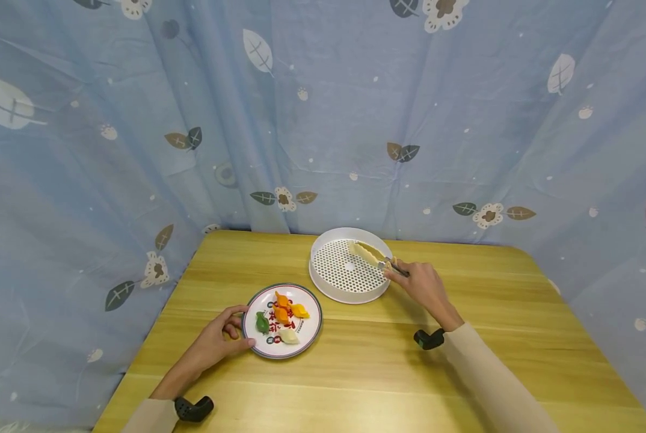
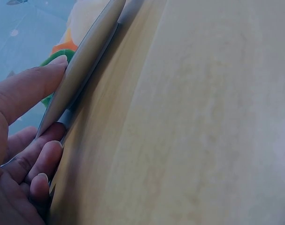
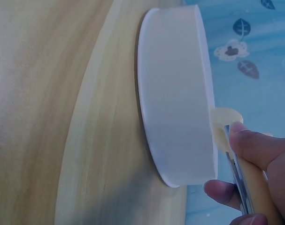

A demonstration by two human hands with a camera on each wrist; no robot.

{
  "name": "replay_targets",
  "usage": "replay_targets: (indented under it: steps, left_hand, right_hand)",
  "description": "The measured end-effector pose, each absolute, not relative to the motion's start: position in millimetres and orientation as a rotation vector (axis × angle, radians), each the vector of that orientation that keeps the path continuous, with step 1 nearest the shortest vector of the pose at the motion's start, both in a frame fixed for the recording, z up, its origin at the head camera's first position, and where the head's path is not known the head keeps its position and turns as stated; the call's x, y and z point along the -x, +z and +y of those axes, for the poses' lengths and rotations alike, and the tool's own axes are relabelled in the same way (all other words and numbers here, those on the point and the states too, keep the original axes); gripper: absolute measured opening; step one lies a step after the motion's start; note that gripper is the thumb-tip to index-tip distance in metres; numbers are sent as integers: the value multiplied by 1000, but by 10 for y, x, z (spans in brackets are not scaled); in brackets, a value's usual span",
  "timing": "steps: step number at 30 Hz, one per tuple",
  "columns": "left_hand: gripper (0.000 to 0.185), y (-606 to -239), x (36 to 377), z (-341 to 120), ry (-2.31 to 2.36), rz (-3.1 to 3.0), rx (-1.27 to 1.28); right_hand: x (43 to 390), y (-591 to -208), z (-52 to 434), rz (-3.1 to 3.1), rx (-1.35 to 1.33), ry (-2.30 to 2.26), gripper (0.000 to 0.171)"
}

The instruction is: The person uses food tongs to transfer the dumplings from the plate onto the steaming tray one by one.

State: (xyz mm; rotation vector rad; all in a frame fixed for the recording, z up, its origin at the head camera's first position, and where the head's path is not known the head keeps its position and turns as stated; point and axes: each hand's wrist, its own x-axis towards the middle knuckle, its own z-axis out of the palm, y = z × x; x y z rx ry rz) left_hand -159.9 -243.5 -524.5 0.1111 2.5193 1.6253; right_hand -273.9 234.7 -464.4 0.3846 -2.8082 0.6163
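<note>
A round patterned plate near the table's front left carries several small dumplings: orange, yellow, green and pale. My left hand pinches the plate's left rim, thumb on top and fingers underneath. Behind it stands a white perforated steamer tray. My right hand grips metal tongs that hold a pale dumpling over the tray's right inner side. The right wrist view shows the tray's wall with the dumpling above its rim.
The wooden table reaches back to a blue leaf-and-flower curtain that closes off the back and both sides. Black wrist mounts sit on both forearms. Bare tabletop lies in front of and to the right of the tray.
</note>
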Motion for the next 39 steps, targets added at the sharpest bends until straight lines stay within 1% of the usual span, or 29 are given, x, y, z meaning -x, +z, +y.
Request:
replay_targets:
  steps: [5, 9, 12, 15, 17, 21, 23, 33, 39]
  left_hand:
    - [76, -5245, 1585, -2436, 1645, 2502, -109]
    - [77, -5235, 1594, -2439, 1645, 2505, -112]
    - [78, -5229, 1602, -2435, 1639, 2512, -111]
    - [77, -5233, 1606, -2430, 1627, 2519, -102]
    - [77, -5237, 1607, -2426, 1620, 2522, -99]
    - [77, -5243, 1610, -2423, 1612, 2527, -95]
    - [77, -5242, 1610, -2427, 1612, 2526, -95]
    - [76, -5222, 1597, -2423, 1603, 2538, -111]
    - [76, -5239, 1596, -2426, 1600, 2540, -117]
  right_hand:
    - [2862, -4669, 2331, -2855, -353, 611, 53]
    - [2938, -4663, 2295, -2887, -324, 600, 48]
    - [2968, -4661, 2272, -2905, -307, 579, 43]
    - [2976, -4666, 2255, -2917, -296, 565, 43]
    - [2972, -4674, 2250, -2919, -287, 556, 48]
    - [2943, -4681, 2259, -2905, -271, 549, 64]
    - [2919, -4677, 2267, -2892, -271, 558, 68]
    - [2681, -4626, 2309, -2813, -302, 598, 76]
    - [2487, -4606, 2295, -2780, -372, 649, 80]
